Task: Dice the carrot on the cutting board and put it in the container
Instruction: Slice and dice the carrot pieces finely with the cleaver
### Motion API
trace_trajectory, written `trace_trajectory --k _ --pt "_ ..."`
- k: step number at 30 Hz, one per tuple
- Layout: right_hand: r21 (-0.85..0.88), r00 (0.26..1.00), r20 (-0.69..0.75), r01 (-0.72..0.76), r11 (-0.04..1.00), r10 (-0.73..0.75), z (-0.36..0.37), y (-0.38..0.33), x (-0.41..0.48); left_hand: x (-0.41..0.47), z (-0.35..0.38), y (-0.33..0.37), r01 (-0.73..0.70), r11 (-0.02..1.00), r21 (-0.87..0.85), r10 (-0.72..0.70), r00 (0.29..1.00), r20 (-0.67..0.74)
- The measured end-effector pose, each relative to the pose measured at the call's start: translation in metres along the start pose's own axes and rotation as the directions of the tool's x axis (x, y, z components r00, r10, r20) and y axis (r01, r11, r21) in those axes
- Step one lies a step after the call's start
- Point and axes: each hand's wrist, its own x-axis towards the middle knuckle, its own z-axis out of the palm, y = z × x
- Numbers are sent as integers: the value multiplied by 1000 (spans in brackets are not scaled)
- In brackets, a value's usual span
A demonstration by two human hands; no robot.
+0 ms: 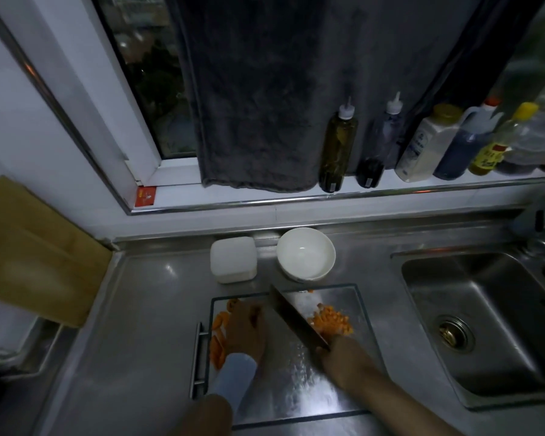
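Note:
A steel cutting board [299, 385] lies on the counter before me. My right hand [343, 360] grips the handle of a wide cleaver [293, 319], its blade running up and left across the board. Right of the blade sits a pile of diced carrot [331, 320]. My left hand [249, 328] rests with curled fingers on the board's left part, on carrot pieces; orange carrot slices [218, 344] show at its left side. Behind the board stand a white bowl [306, 254] and a white square container [233, 259].
A steel sink [485, 325] with a drain lies to the right. Several sauce and oil bottles [339, 146] line the window sill, where a dark towel [258, 105] hangs. A wooden board [35, 256] leans at the left wall.

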Motion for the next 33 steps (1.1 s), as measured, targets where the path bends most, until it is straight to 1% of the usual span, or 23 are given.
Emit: trace_trajectory --k 1,2,5,7,9,13,15,17,19,20,23,24,26,28,29,33 --pt "-4 1000 19 8 1000 -8 5 -1 0 5 -7 -8 -20 1000 21 20 1000 -15" --pt "1 1000 21 7 1000 -7 8 -2 1 11 -11 -14 -58 997 47 58 998 10" --pt "-5 998 -53 -45 999 45 7 2 5 24 -21 -21 -153 969 194 135 986 102" --pt "25 994 -94 -48 999 50 5 9 13 28 -20 -25 -213 939 270 179 973 145" --pt "51 995 -92 -33 998 38 4 14 18 29 -16 -26 -226 910 349 172 969 177" --pt "-13 997 -74 -31 999 30 -1 0 13 37 -10 -17 -299 829 472 212 950 231" --pt "-26 998 -49 -45 999 44 3 -5 15 45 -3 -16 -339 786 517 219 935 281" --pt "-1 998 -40 -52 999 52 8 -7 18 49 1 -16 -349 769 536 189 925 331" --pt "-5 998 -31 -58 998 57 13 -6 23 50 2 -15 -356 777 520 200 922 332" --pt "-18 997 -24 -68 998 68 14 -5 25 48 2 -14 -363 800 478 224 919 324" --pt "-42 996 -26 -88 995 87 16 -4 30 35 7 -12 -386 882 271 302 903 305" --pt "-36 996 -25 -92 995 91 15 -5 30 28 12 -13 -396 894 207 317 889 331" --pt "-24 995 -22 -102 995 101 15 -6 29 9 24 -16 -418 899 131 340 853 396" --pt "-21 995 -16 -103 994 103 17 -5 30 -10 36 -18 -459 885 85 370 801 471" --pt "-18 995 -17 -102 995 101 18 -4 30 -16 40 -18 -465 882 75 373 786 493" --pt "-5 998 -11 -68 998 67 16 0 33 -23 43 -26 -441 895 64 372 820 435"
